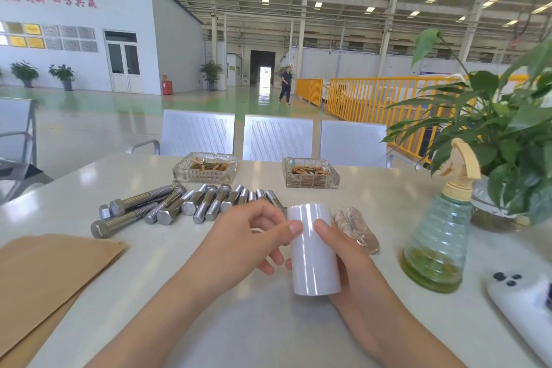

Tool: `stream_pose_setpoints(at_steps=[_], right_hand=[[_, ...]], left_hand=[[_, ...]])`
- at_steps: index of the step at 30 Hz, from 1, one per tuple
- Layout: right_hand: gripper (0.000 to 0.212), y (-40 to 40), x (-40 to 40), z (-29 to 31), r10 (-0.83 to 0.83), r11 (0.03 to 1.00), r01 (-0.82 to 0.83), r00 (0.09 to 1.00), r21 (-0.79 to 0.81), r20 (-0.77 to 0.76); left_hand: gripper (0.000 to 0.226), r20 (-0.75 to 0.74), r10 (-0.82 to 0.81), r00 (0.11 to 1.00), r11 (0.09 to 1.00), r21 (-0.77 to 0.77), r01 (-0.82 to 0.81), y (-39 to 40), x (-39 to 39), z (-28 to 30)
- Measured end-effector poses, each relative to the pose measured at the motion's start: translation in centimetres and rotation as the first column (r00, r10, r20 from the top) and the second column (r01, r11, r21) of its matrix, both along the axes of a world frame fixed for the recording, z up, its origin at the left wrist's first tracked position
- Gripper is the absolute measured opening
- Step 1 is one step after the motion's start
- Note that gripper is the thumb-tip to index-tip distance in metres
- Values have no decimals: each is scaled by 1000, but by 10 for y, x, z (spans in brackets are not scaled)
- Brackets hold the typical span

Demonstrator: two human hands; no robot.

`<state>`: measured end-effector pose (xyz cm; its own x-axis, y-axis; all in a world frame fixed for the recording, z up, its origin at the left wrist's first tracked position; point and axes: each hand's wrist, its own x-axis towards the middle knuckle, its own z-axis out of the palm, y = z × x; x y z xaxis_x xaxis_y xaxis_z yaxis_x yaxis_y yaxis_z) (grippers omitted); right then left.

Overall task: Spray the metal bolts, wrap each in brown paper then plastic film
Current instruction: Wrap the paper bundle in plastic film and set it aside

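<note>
A white roll of plastic film (313, 251) is held upright above the table in front of me. My right hand (352, 272) grips it from behind and the right, thumb on its front. My left hand (254, 236) touches the roll's left edge with thumb and curled fingers. Several bare metal bolts (179, 203) lie in a loose row behind my left hand. A bolt wrapped in brown paper and film (355, 228) lies just right of the roll. Brown paper sheets (44, 275) lie at the left. A clear spray bottle (439, 236) with greenish liquid stands at the right.
Two glass ashtrays (206, 167) (310, 172) stand at the table's far edge, with metal chairs (277, 137) behind. A potted plant (501, 140) fills the right side. A white phone (522, 305) lies at the near right. A person (286, 84) walks far off in the hall.
</note>
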<state>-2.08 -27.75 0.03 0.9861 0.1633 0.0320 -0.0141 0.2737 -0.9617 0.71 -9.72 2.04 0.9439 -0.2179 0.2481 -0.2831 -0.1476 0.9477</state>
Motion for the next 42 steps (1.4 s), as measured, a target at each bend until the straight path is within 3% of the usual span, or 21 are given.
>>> stream_pose_setpoints(at_steps=[5, 18, 23, 34, 42], right_hand=[[49, 0, -3, 5, 32, 999, -31, 999, 23, -22], [50, -2, -2, 6, 141, 984, -144, 989, 103, 39], [56, -3, 0, 4, 162, 976, -163, 987, 144, 22], [49, 2, -1, 3, 98, 995, -98, 995, -20, 20], [60, 4, 4, -3, 21, 993, -14, 998, -117, 62]], left_hand=[[20, -62, -65, 996, 998, -29, 63, 6, 1, 2], [18, -17, -134, 991, 990, -54, 133, 5, -3, 4], [29, -18, -148, 989, 988, -50, 147, 1, -5, 4], [31, -126, -92, 988, 996, 0, 92, -3, -7, 3], [30, -103, -81, 991, 992, 84, 90, -3, -10, 3]])
